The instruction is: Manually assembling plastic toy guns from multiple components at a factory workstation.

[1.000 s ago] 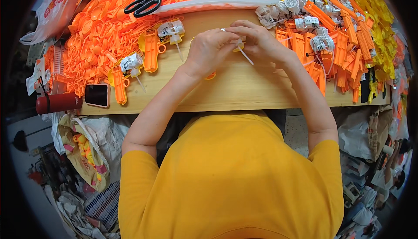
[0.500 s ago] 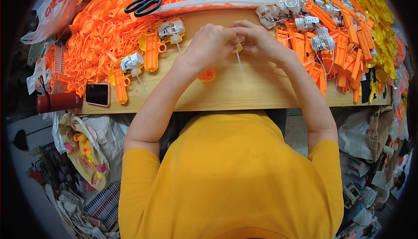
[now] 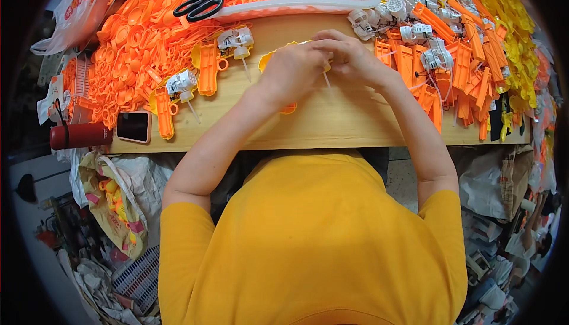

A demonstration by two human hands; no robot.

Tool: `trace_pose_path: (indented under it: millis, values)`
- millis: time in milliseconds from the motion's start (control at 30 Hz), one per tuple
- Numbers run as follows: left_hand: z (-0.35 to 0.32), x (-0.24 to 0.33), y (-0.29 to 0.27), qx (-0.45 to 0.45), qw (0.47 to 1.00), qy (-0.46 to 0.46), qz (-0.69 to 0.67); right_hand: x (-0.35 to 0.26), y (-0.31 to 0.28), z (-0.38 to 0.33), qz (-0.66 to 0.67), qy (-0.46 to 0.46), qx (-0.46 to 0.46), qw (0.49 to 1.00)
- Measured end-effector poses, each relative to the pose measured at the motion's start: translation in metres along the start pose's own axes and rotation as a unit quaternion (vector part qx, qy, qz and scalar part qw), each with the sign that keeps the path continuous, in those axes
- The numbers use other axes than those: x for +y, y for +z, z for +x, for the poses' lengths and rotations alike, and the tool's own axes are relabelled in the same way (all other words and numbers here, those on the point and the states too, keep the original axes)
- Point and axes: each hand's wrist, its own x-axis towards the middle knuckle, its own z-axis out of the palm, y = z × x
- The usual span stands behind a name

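Note:
My left hand (image 3: 293, 71) and my right hand (image 3: 351, 58) meet over the table with bent fingers. A yellow toy-gun shell half (image 3: 266, 60) lies beneath my left hand, its orange handle end (image 3: 288, 109) showing below the palm. Between my fingertips is a small white mechanism, mostly hidden, with a thin white tube (image 3: 326, 79) pointing down. To the left lie two similar shell halves with orange handles (image 3: 208, 67) (image 3: 165, 113), each carrying a white mechanism (image 3: 234, 39) (image 3: 180, 83) with a thin tube.
Orange plastic parts (image 3: 127, 46) heap at the left, near a phone (image 3: 133, 127) and red bottle (image 3: 81, 137). Scissors (image 3: 201, 6) rest against a white tray (image 3: 296, 6). Orange handles (image 3: 437, 100) with white mechanisms pile at the right, yellow shells (image 3: 514, 52) beyond.
My left hand has shifted slightly down and turned, so the yellow edge of the shell now shows beside it. My right hand stays almost in place.

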Motion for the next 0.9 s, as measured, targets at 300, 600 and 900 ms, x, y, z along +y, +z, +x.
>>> trace_pose_path:
  millis: [300,600,900]
  values:
    - [-0.010,-0.004,0.005,0.121,0.989,0.068,-0.051,0.004,0.005,-0.002,-0.025,-0.017,0.021,0.999]
    - [-0.002,0.002,0.001,0.079,0.992,0.090,0.025,-0.005,0.004,0.001,-0.016,-0.013,0.034,0.999]
    - [0.015,0.002,-0.012,-0.040,0.998,-0.035,-0.017,-0.002,0.004,0.003,-0.001,0.005,0.023,1.000]
